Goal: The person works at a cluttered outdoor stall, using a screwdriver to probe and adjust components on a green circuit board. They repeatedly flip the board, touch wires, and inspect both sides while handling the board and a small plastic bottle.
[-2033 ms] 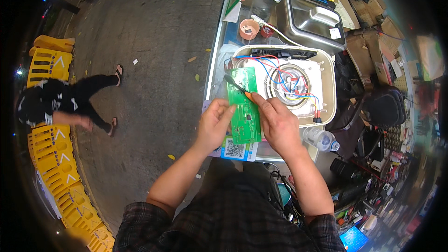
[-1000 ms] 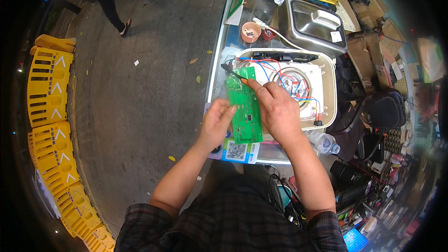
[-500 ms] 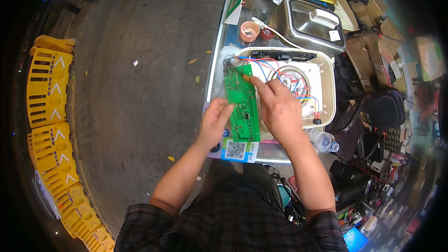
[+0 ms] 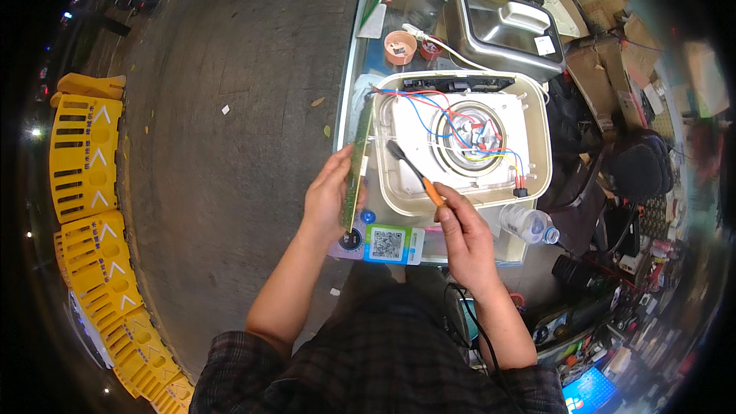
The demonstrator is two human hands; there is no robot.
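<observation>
My left hand (image 4: 330, 190) is closed on the lower part of a green circuit board (image 4: 359, 157), which stands nearly edge-on to view. In my right hand (image 4: 464, 236) is a small brush (image 4: 431, 190) with an orange handle and a dark head. The brush points up and left over an opened cream appliance housing (image 4: 541, 176), apart from the board. Inside the housing, red, blue and yellow wires (image 4: 429, 111) run around a round metal ring (image 4: 502, 134) on a white plate. Some wires reach toward the board's top end.
A steel box with a lid (image 4: 502, 38) stands behind the housing, beside a pink cup (image 4: 400, 47) and a small red cup (image 4: 431, 47). A clear plastic bottle (image 4: 529, 224) lies at the front right. A printed code card (image 4: 391, 244) is at the counter's front edge. Yellow barriers (image 4: 84, 153) line the left.
The circuit board has turned from showing its flat face to nearly edge-on and moved left. My right hand has drawn back down from the board, bringing the brush into plain view.
</observation>
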